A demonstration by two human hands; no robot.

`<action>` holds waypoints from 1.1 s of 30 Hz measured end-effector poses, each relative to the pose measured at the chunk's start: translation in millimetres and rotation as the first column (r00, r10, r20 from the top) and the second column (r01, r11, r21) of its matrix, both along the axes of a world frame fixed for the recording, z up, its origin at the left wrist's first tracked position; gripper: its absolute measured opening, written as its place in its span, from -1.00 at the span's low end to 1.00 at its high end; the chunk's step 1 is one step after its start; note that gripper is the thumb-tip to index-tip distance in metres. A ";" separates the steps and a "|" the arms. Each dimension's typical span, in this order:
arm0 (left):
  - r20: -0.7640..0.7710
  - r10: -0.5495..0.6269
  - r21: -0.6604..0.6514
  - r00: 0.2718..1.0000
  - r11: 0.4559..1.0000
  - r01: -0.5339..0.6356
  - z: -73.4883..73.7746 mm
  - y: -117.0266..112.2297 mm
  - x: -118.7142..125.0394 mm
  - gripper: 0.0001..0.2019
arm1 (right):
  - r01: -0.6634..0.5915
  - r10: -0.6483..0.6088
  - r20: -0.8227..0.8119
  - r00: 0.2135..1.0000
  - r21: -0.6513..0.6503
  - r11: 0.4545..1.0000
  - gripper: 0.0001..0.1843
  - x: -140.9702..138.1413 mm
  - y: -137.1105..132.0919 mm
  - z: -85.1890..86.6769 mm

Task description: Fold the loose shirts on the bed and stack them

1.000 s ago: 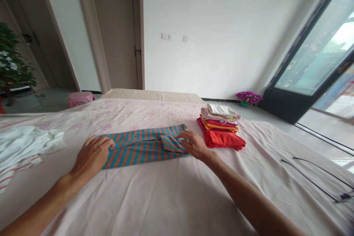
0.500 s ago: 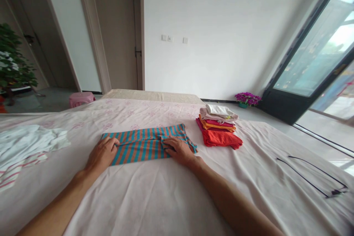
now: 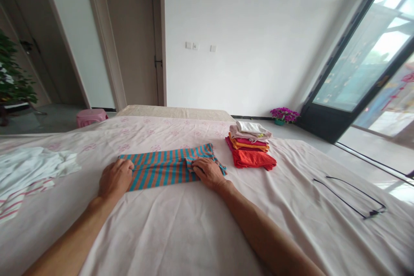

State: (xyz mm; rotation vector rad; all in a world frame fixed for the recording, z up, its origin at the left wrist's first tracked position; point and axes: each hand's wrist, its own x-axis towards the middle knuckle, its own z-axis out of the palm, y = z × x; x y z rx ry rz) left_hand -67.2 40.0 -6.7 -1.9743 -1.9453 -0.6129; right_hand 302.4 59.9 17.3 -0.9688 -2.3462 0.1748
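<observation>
A garment with teal and brown stripes lies folded into a long flat strip on the bed sheet. Its left end is in my left hand, whose fingers are curled closed over the edge. Toward the other end, my right hand rests on the garment with bent fingers closed on a bunched fold. The right end of the cloth pokes out past that hand, a little crumpled. Both palms face down, so the fingertips are partly hidden.
A stack of folded clothes, red at the bottom front and white on top, sits to the right. Loose white clothes lie at the left. A pair of thin dark-framed glasses rests on the sheet at the right.
My left hand's fingers have curled further over the garment's left end. My right hand has shifted slightly and its fingers look more bent. The view has turned a little to the right.
</observation>
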 end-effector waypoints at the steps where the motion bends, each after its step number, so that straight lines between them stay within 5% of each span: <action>1: 0.011 -0.052 0.023 0.999 0.998 0.052 0.1 -0.2 1.5 -0.76 | 0.006 -0.006 -0.002 1.000 0.012 1.000 -0.72 -0.8 0.0 -0.2; 4: 0.057 -0.254 0.054 0.966 0.967 0.251 0.1 -0.5 6.2 -0.75 | -0.016 0.016 0.008 1.000 0.033 0.999 -0.71 -1.9 0.4 -1.6; 7: 0.098 -0.312 0.018 0.945 0.950 0.312 0.3 -0.4 9.5 -0.75 | -0.044 0.043 0.027 0.999 0.039 0.998 -0.74 -1.6 1.4 -3.5; 17: -0.082 -0.106 -0.015 0.991 0.994 0.105 5.1 -1.5 11.5 -0.70 | 0.066 -0.066 0.018 0.998 0.020 0.998 -0.86 -1.3 6.5 -11.7; 22: -0.063 0.017 -0.115 0.998 0.993 -0.024 5.2 -3.3 12.7 -0.69 | 0.076 -0.076 0.000 0.997 0.014 0.997 -0.75 -1.0 7.7 -15.3; 33: -0.057 0.073 -0.153 0.996 0.985 -0.081 9.7 -7.2 15.7 -0.66 | 0.082 -0.082 0.039 0.996 0.007 0.997 -0.78 -1.2 4.9 -10.4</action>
